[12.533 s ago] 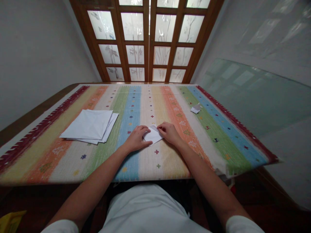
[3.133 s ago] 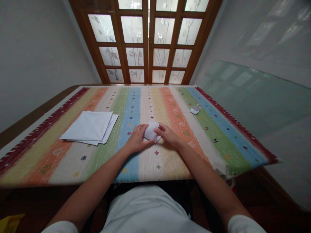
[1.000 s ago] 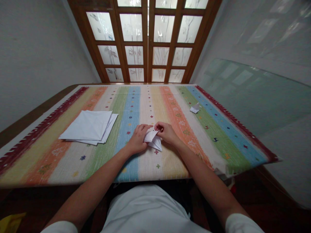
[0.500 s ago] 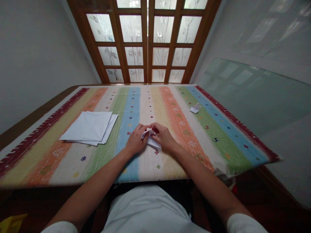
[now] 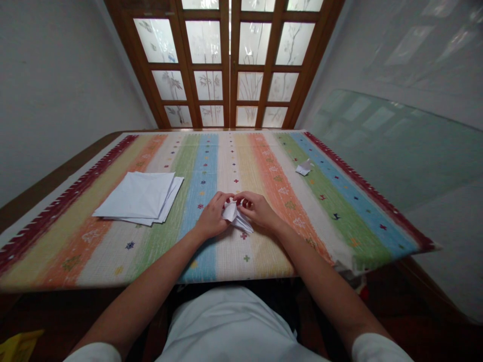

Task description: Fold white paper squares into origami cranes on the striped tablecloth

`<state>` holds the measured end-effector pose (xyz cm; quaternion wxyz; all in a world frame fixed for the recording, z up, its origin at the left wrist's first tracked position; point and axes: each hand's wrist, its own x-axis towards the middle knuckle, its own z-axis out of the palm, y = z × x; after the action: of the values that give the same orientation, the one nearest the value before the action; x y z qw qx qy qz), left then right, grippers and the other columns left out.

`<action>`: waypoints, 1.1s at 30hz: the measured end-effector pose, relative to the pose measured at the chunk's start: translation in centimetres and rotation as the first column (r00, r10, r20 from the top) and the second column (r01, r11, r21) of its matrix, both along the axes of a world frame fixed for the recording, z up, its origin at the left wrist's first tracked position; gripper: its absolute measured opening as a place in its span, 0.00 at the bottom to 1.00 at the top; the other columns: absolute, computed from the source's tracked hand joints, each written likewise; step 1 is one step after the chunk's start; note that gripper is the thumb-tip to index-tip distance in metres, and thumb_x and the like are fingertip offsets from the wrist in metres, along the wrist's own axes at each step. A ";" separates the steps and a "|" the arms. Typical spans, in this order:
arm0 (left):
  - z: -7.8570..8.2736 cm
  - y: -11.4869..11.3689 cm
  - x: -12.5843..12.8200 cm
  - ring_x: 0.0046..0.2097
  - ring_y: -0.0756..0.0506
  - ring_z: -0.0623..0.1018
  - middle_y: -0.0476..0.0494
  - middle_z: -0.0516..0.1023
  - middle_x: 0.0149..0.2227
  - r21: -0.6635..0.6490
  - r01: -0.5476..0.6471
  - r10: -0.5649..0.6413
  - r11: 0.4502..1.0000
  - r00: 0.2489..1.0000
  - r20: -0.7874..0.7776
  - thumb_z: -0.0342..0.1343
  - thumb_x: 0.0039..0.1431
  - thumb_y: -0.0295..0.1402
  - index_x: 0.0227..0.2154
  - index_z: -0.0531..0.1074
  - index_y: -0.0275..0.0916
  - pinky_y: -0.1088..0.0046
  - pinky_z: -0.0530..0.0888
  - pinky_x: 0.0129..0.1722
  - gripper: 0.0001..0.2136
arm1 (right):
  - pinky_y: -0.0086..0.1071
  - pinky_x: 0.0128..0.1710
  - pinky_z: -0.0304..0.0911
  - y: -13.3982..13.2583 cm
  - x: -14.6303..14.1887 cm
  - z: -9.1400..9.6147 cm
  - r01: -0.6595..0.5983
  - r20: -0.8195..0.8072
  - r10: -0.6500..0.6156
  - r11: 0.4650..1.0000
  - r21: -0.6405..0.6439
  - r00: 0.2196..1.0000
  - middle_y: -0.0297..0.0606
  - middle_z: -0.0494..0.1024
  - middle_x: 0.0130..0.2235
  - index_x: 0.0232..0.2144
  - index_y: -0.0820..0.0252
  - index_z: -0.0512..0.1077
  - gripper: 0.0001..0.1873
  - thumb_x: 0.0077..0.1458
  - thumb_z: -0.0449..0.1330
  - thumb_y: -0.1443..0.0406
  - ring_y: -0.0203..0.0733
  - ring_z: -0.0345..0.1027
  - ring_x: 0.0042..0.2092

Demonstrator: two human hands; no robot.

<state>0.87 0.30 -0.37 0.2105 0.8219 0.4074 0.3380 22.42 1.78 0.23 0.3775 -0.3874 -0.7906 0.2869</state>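
left hand (image 5: 213, 216): fingers together, clamped on left side of folded white paper (image 5: 236, 215) | right hand (image 5: 256, 209): fingers clamped on its far right edge | paper: between hands, raised at far edge, near tip on striped cloth (image 5: 264, 266), mid-bench | left: stack of white sheets (image 5: 136, 197) | far right: small folded paper piece (image 5: 304, 169)

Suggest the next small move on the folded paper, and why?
Probably firm up the crease: the left hand and right hand both pinch the top of the folded paper, and its lower corner sticks out free, so the fold looks loose.
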 end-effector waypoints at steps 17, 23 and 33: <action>0.2 -0.3 0.1 0.50 0.38 0.78 0.40 0.79 0.46 -0.048 0.136 -0.142 0.990 0.976 -0.165 0.60 0.60 0.33 0.44 0.72 0.42 0.54 0.76 0.56 0.09 | 0.40 0.53 0.67 0.6 1.4 -0.6 -0.079 0.197 0.085 0.996 -0.038 0.977 0.40 0.82 0.42 0.34 0.56 0.84 0.09 0.57 0.67 0.74 0.45 0.75 0.46; -0.3 0.0 0.0 0.54 0.36 0.76 0.39 0.76 0.50 -0.042 0.059 -0.064 0.997 0.987 -0.146 0.65 0.57 0.33 0.40 0.72 0.42 0.51 0.75 0.59 0.10 | 0.39 0.48 0.66 0.8 1.9 -1.3 0.077 0.269 -0.069 0.997 -0.017 0.961 0.40 0.78 0.43 0.43 0.57 0.83 0.17 0.50 0.78 0.68 0.45 0.72 0.43; -1.2 0.7 -0.5 0.58 0.34 0.74 0.38 0.75 0.53 -0.023 -0.098 0.092 0.995 0.980 -0.178 0.70 0.59 0.35 0.45 0.74 0.41 0.47 0.73 0.61 0.14 | 0.44 0.52 0.68 0.9 1.9 -1.5 0.124 0.257 -0.109 0.992 -0.039 0.960 0.42 0.78 0.45 0.44 0.57 0.80 0.18 0.51 0.77 0.66 0.48 0.72 0.47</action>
<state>0.33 0.99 -1.52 0.1703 0.8248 0.4685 0.2669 24.29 2.65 -1.31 0.2785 -0.4771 -0.8002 0.2336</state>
